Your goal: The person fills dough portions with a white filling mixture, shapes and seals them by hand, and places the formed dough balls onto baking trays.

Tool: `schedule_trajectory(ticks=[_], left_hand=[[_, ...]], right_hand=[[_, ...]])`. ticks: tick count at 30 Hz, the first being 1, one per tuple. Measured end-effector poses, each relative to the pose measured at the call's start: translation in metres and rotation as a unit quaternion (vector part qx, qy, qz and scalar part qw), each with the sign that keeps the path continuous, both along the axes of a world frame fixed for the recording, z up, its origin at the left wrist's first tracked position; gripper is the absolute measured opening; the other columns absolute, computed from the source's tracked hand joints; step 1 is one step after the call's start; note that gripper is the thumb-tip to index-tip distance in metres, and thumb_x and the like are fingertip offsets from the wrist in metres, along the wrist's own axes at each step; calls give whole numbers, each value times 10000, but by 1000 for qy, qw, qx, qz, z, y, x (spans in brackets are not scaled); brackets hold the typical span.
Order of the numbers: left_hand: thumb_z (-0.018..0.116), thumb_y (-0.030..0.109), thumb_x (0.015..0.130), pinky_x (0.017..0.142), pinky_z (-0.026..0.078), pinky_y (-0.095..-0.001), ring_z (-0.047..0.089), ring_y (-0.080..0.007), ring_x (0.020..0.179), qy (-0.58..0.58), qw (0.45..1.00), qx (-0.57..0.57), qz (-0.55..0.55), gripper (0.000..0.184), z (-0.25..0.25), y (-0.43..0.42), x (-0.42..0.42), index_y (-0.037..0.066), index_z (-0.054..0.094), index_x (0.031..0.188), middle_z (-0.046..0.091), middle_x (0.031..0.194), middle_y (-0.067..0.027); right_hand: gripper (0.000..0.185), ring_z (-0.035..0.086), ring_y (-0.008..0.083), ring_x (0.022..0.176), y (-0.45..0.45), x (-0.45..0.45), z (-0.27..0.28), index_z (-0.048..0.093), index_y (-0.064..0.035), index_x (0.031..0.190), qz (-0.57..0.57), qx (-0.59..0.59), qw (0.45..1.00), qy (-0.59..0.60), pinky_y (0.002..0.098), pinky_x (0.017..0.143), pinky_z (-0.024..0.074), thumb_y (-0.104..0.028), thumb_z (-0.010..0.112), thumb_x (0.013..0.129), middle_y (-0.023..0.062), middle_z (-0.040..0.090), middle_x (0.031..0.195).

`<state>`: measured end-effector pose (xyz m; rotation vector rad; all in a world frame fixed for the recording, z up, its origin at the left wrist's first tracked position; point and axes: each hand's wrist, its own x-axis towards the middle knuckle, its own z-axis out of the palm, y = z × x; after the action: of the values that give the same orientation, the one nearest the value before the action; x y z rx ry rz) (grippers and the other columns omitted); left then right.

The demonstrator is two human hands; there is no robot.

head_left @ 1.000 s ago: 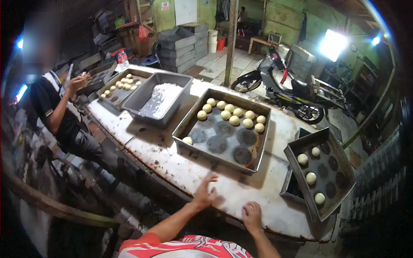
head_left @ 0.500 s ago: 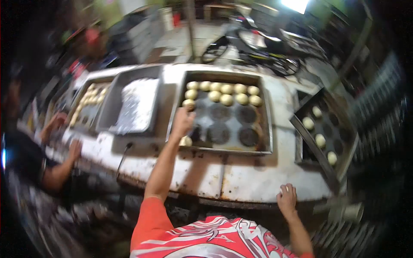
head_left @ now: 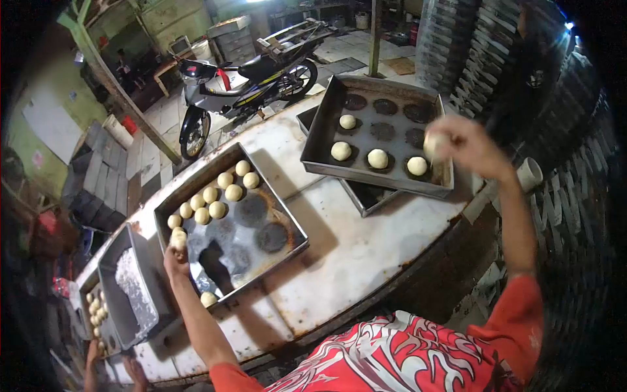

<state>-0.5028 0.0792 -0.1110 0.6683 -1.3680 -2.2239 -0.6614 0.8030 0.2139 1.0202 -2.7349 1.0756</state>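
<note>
My left hand (head_left: pixel 176 260) is closed around a pale dough ball (head_left: pixel 177 242) at the left edge of the middle baking tray (head_left: pixel 269 268). Rows of dough balls (head_left: pixel 209 194) sit along that tray's far side, and a single dough ball (head_left: pixel 208 299) lies in its near corner. Over the right side of a second baking tray (head_left: pixel 375 178), my right hand (head_left: pixel 471 149) has its fingers closed on another dough ball (head_left: pixel 436 145). Several dough balls (head_left: pixel 377 158) stand in that tray among dark round marks. It rests tilted on another tray (head_left: pixel 367 198).
A grey tub (head_left: pixel 147 326) with white flour stands left of the middle tray. Beyond it, another person's hands (head_left: pixel 134 372) are near a tray of dough balls (head_left: pixel 98 313). A motorcycle (head_left: pixel 251 85) stands behind the table (head_left: pixel 313 261). A white cup (head_left: pixel 530 172) is at the right.
The view has swung to the right. My right hand has risen from the table's front edge to the right tray and now holds a dough ball. My left hand stays at the middle tray's left side.
</note>
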Motion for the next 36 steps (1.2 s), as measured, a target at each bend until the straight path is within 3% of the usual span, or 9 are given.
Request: schedule_trajectory(ticks=[5,7,9,12,17,21,26,31,36], left_hand=[[480,32,824,906,459,-394,582,-295,929,280,923,232,125,302,113,229,49,-82,495,1103,579,1066,-193],[500,40,817,947,424,-422,572,-284,912,340,906,232,98,337,98,272,76,-95,485,1126,577,1044,-212],[460,62,837,944,428,-434,562,-296,938,331,882,276,190,405,93,317,105,-106,430,1204,572,1053,-218],[438,91,815,985,396,-471,452,-369,1150,328,856,321,239,491,76,367,158,-76,379,1273,439,1283,-230],[499,131,830,891,477,-405,492,-352,1108,349,798,409,271,511,83,433,170,-55,375,1290,405,1305,-259],[556,106,843,813,528,-364,589,-271,972,166,913,229,294,342,56,462,192,9,497,1165,557,1150,-161],[488,-31,835,858,497,-313,572,-205,1008,75,935,149,312,274,48,485,227,17,540,1099,578,1106,-125],[440,-86,813,875,454,-258,550,-193,1049,-11,963,-58,264,458,77,486,285,-2,444,1262,529,1195,-121],[363,-77,766,861,409,-235,514,-137,1040,88,964,128,217,585,91,460,386,-3,368,1347,488,1255,-88]], right_hand=[[273,573,316,942,37,-161,-87,572,-52,1091,-300,9,906,299,381,825,458,-176,550,849,173,590,996],[234,564,327,937,84,-246,-201,588,-21,1004,-13,367,837,406,388,803,461,-206,537,871,197,575,1001],[263,559,329,871,53,-205,-184,592,7,906,-223,188,949,120,391,749,453,-245,519,892,194,562,928],[297,519,341,784,44,-213,-171,569,20,854,-245,-16,954,172,444,699,405,-269,515,899,179,507,817],[312,533,384,932,37,-213,-190,562,50,918,-147,228,960,71,454,761,439,-258,545,870,226,546,985],[242,549,313,878,-14,-123,-135,561,8,921,-173,116,936,283,426,741,443,-230,523,897,167,550,935],[47,568,143,737,-148,95,-184,609,-23,874,138,-165,977,8,284,662,479,-31,592,830,74,598,838],[340,587,194,869,-254,335,-215,609,14,968,332,-172,885,-278,309,790,454,-270,422,962,108,622,948],[582,585,199,936,-306,401,-222,608,16,993,364,-106,813,-442,332,888,404,-439,245,978,125,639,962]])
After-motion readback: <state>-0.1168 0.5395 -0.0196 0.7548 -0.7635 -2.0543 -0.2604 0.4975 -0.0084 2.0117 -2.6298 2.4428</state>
